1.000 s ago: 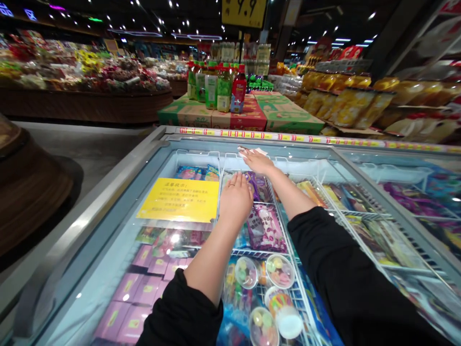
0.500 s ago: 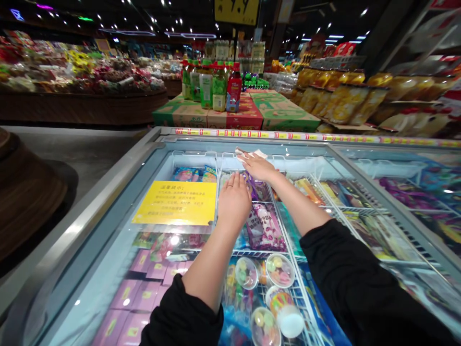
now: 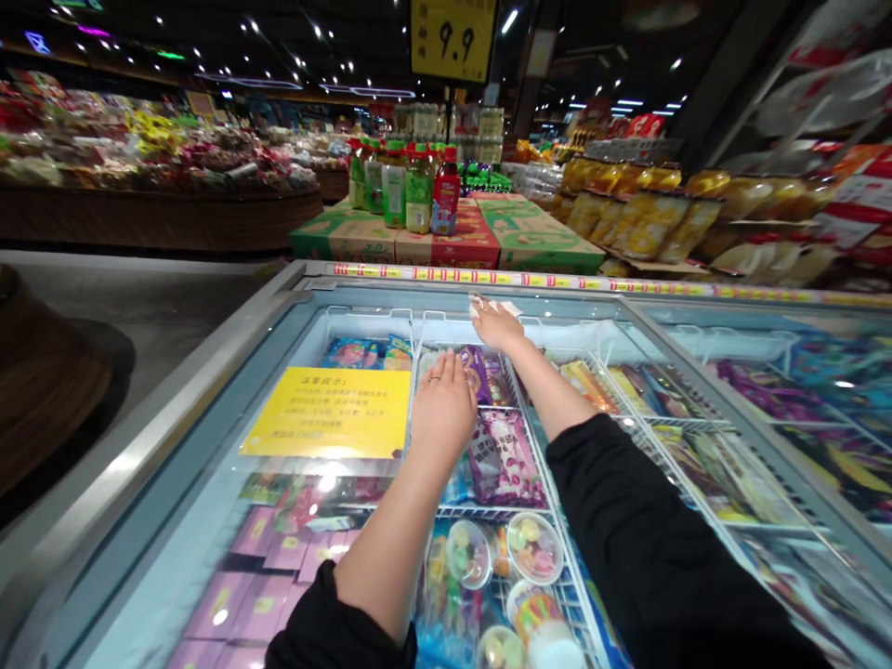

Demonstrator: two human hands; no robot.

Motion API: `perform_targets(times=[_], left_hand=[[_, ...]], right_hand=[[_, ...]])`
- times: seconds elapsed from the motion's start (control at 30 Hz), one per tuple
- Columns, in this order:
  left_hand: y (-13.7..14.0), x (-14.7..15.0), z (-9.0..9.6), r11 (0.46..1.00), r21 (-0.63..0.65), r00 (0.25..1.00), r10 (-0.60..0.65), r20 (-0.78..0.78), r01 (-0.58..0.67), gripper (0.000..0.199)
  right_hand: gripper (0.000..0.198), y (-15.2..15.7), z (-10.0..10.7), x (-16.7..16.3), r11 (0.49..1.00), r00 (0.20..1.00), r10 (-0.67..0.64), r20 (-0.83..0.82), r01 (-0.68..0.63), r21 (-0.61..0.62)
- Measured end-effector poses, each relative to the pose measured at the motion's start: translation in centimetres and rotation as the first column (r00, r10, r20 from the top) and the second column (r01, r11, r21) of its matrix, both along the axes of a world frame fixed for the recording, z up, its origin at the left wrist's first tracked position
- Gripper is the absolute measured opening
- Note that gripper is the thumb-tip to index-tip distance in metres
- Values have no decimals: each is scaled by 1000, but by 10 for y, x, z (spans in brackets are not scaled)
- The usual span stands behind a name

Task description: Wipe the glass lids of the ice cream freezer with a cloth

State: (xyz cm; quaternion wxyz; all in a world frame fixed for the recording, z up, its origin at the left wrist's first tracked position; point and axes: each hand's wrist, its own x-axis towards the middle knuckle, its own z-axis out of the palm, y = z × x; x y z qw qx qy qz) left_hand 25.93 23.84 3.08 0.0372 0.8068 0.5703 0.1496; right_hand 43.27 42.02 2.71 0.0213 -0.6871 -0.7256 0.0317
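My right hand (image 3: 497,327) reaches over the glass lid (image 3: 285,325) of a chest freezer, close to its far rim. Under its fingers is a crumpled white wipe (image 3: 512,308), paper or cloth, I cannot tell which, pressed on the glass. Nearer to me and to the left, my left hand (image 3: 444,404) lies flat on the lid with fingers extended and holds nothing. A ring shows on one finger. Just left of it, a yellow notice (image 3: 327,413) with dark writing lies on the lid. Purple packets (image 3: 508,460) show through the glass beside my left hand.
Inside the freezer are lidded tubs (image 3: 534,546), pink boxes (image 3: 221,604) and wire dividers. Price labels (image 3: 446,275) run along the far rim. Behind it, bottles (image 3: 418,190) stand on cardboard cartons (image 3: 530,232). A yellow price sign (image 3: 452,42) hangs above.
My right hand has slid slightly right and toward the far rim with the white wipe. My left hand keeps its place on the glass. The view has tilted up a little.
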Motion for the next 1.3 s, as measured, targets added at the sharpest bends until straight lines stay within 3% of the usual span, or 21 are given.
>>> perform_targets(times=[0.1,0.23,0.47,0.67,0.87,1.13,1.3], left_hand=[[0,1,-1,1000,2,1000,-2,2,2,56],[1,1,-2,1000,16,1000,8,6,-8,55],[1,0,1,1000,-29,1000,8,-3,-8,56],[1,1,1,1000,-21,1000,22,-9,-22,57],[0,2,-1,1000,8,1000,13,3,-13,55],[2,1,-5,999,23,998,29,56,-30,53],[1,0,-1,999,-23,1000,23,14,-23,55]], right_hand=[[65,-2,0,-8,997,997,77,-7,-77,-21],[64,24,3,-20,985,985,167,-36,-168,-29],[64,71,8,-9,990,990,134,-54,-136,-42],[70,54,-1,11,999,999,26,-27,-27,-37],[66,41,-8,-16,955,955,293,-38,-294,-28],[65,87,7,-21,984,984,172,-44,-174,-44],[67,91,4,-1,994,993,107,-42,-108,-15]])
